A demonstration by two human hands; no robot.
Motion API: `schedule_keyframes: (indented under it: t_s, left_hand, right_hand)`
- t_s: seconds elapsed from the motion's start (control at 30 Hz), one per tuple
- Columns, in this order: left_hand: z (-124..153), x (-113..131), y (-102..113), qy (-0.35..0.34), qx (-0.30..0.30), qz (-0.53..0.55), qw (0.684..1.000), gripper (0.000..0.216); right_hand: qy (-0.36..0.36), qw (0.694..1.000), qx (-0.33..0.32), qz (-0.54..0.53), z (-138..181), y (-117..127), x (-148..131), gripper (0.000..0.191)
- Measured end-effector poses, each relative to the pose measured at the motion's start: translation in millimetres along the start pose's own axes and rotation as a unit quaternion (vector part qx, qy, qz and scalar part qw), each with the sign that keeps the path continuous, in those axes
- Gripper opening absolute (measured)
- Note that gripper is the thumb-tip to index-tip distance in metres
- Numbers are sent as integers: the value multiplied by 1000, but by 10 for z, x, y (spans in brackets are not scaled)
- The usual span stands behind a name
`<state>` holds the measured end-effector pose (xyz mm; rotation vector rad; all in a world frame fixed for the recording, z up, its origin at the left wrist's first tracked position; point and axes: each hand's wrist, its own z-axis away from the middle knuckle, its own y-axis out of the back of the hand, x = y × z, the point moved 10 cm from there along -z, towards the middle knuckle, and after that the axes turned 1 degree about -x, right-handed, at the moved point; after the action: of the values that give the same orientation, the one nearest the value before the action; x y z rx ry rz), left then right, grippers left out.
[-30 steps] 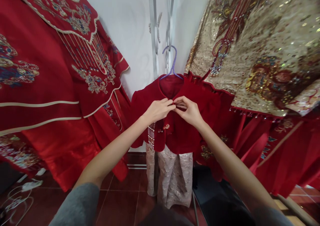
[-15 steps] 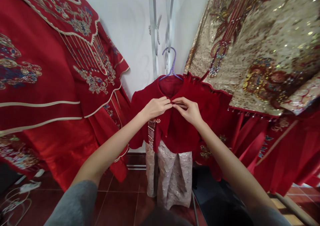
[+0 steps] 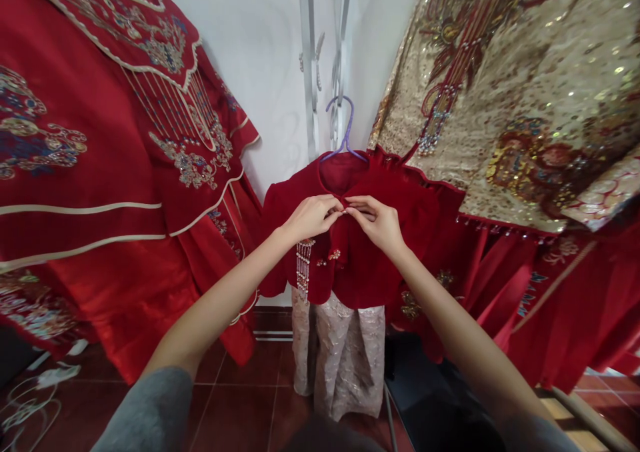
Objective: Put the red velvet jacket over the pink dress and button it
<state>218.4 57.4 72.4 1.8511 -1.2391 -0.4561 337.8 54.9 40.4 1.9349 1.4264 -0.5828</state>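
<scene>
A short red jacket (image 3: 367, 265) hangs from a purple hanger (image 3: 346, 129) in front of me. My left hand (image 3: 315, 216) pinches the jacket's front edge just below the collar. Opposite it, my right hand (image 3: 375, 220) pinches the other front edge, and the fingertips of both hands meet at the middle. Whatever small fastening lies between them is hidden by the fingers. A beaded tassel brooch (image 3: 303, 269) hangs on the jacket's chest, below my left hand. Small beaded ornaments (image 3: 335, 256) show on the front edges beneath my hands.
A pale patterned skirt (image 3: 345, 359) hangs under the jacket. Large red embroidered garments (image 3: 100, 172) stand at the left, a gold sequined garment (image 3: 500, 105) at the right. A grey metal rack (image 3: 307, 59) rises behind. White cables (image 3: 30, 399) lie on the tiled floor (image 3: 240, 405).
The jacket's front edges below my hands have shifted, and small beaded ornaments now show there. Both hands stay pinched together near the collar, almost in the same place.
</scene>
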Motion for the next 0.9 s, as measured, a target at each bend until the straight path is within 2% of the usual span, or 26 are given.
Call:
schedule_keyframes:
  t_s: [0.3,0.47,0.57,0.63,0.73,0.8,0.87,0.9]
  left_hand:
    - [3,103,-83,-42,3,-120,992,18]
    - [-13,137,-156,-63,-16,-175,982,21]
    - [-15,128,-156,-35,-12,-176,984,21]
    - [16,80,-119,14,18,-127,992,19]
    - [129,-55,-94,96,86,18,992,17]
    - [219,-193,-145,147,121,129,973,22]
    - [291,-341,-243,192,139,221,946,27]
    - [319,-415,-304,213,143,263,930,30]
  right_hand:
    - [23,1000,-5,20,29,-18,2,28]
    - [35,999,-4,39,36,-22,9,28]
    - [35,998,-4,47,34,-25,-17,28]
    - [36,998,18,43,76,-25,-61,27]
    - [54,992,105,41,279,-2,-154,30]
    - [68,987,131,69,486,-76,-174,43]
    - [88,982,110,124,705,-231,-152,68]
    - [98,979,106,146,825,-288,-123,72]
